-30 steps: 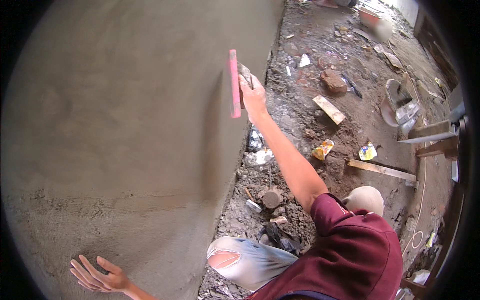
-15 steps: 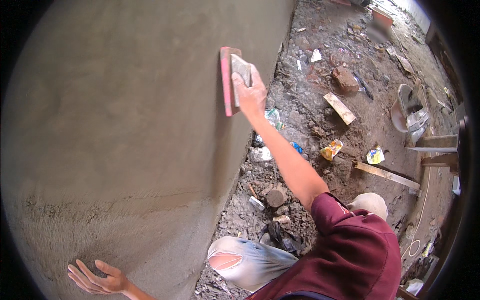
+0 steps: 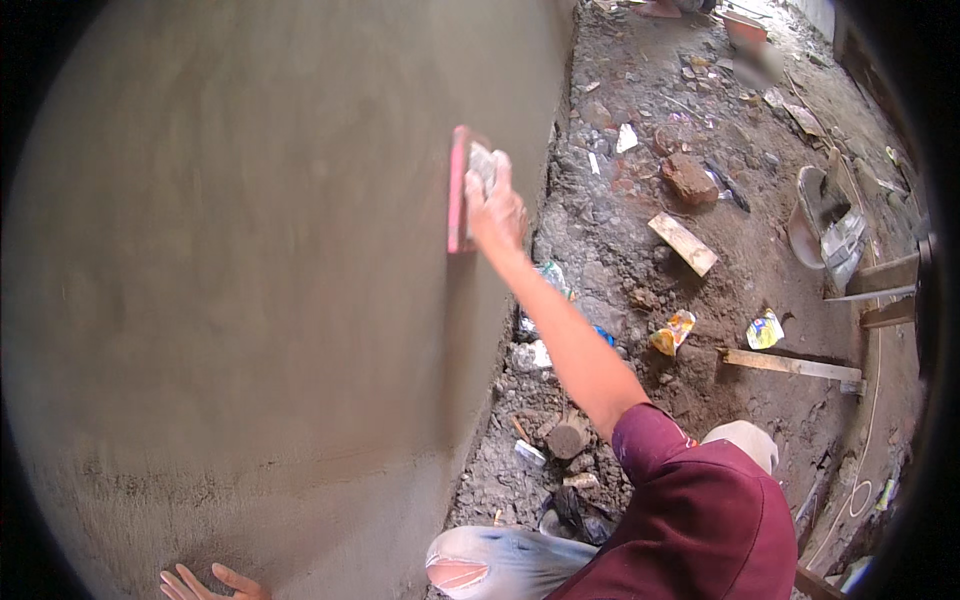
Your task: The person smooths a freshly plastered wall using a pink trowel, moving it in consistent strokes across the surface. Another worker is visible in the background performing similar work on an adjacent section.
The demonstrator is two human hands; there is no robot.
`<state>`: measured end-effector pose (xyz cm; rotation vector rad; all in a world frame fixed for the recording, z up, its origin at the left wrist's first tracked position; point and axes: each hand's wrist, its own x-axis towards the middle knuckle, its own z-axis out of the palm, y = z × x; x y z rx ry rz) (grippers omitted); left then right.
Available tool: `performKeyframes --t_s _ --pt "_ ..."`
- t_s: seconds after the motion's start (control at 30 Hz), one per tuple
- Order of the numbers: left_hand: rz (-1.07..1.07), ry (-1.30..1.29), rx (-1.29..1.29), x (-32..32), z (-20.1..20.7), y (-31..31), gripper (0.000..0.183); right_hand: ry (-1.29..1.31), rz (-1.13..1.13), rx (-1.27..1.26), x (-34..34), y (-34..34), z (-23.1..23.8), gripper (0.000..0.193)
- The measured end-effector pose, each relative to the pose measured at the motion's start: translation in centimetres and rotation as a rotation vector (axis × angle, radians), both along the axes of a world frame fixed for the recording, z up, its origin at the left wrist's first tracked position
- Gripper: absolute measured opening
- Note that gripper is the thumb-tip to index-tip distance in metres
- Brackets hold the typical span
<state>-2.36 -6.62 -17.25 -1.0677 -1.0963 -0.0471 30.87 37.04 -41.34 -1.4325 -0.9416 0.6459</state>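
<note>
My right hand (image 3: 497, 212) is closed round the pale handle of a plastering float (image 3: 459, 190). Its pink-edged base lies against or very near a grey plastered wall (image 3: 270, 250), close to the wall's lower edge. Low at the left, my left hand (image 3: 215, 585) shows only in part, cut off by the picture's edge. Its fingers are spread and hold nothing that I can see; whether they touch the plaster I cannot tell. The plaster looks smooth over most of the wall, with a rougher band (image 3: 180, 485) near my left hand.
Rubble and soil cover the ground beside the wall. On it lie a brick lump (image 3: 690, 179), a short board (image 3: 684, 244), a wooden strip (image 3: 790, 364) and crumpled wrappers (image 3: 672, 332). A bowl-like container (image 3: 806, 222) stands farther right. My bent knee (image 3: 470, 565) is near the wall's foot.
The float in my right hand has shifted lower along the wall. My left hand sits lower in the picture, more of it cut off. The whole view has shifted slightly.
</note>
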Motion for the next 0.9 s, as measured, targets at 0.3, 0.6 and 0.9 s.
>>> performKeyframes --t_s 0.3,0.6,0.9 --pt "0.008 0.022 -0.006 3.1 0.2 0.8 0.055 -0.096 0.095 0.238 -4.2 -7.7 -2.9 0.064" --pt "0.042 0.014 0.020 2.1 -0.1 0.9 0.057 -0.046 0.016 0.073 -0.3 -0.8 1.4 0.061" --pt "0.025 0.088 -0.031 -1.7 0.0 -0.5 0.051 -0.079 -0.074 0.078 2.6 2.8 2.1 0.051"
